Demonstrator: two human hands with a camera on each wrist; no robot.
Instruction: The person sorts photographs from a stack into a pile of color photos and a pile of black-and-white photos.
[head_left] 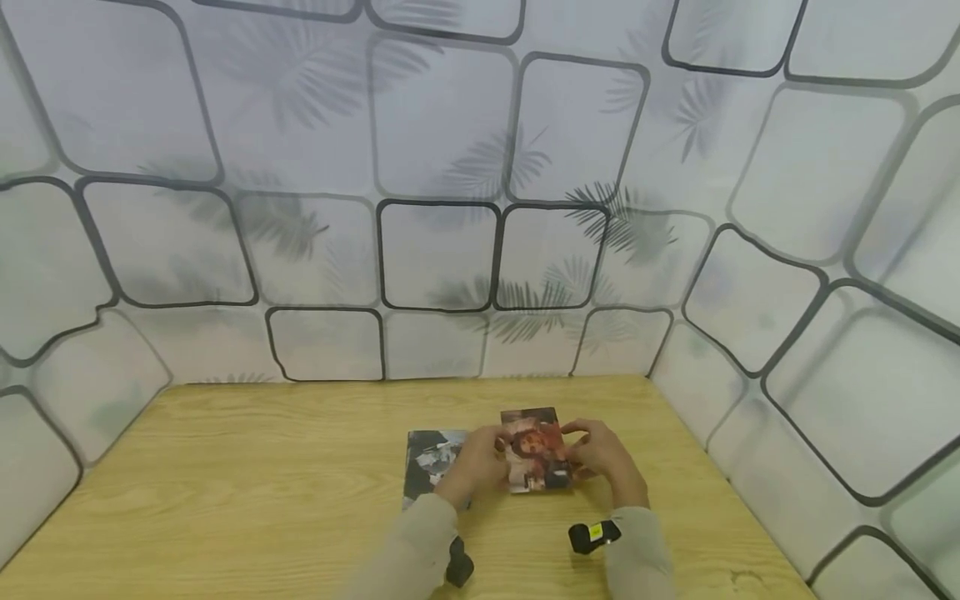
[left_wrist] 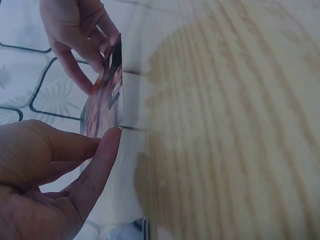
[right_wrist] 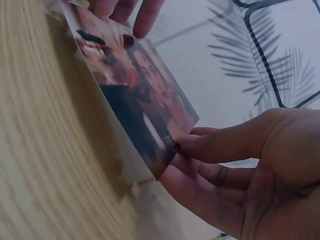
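Observation:
Both hands hold a photo print [head_left: 534, 450] in reddish and dark tones, raised over the table by its opposite edges. My left hand [head_left: 482, 458] pinches its left edge; the left wrist view shows the thumb and fingers at the print's near edge [left_wrist: 107, 107]. On the other side, my right hand [head_left: 600, 454] pinches the right edge, thumb on the picture face and fingers behind, as the right wrist view shows [right_wrist: 235, 165]. A second photo print [head_left: 431, 458], grey and black, lies flat on the table to the left, partly covered by my left hand and forearm.
The light wooden table [head_left: 262, 475] reaches back to a pale curtain [head_left: 442, 258] patterned with dark rounded squares and leaves. The curtain also closes off the left and right sides. Each wrist wears a small black camera [head_left: 588, 537].

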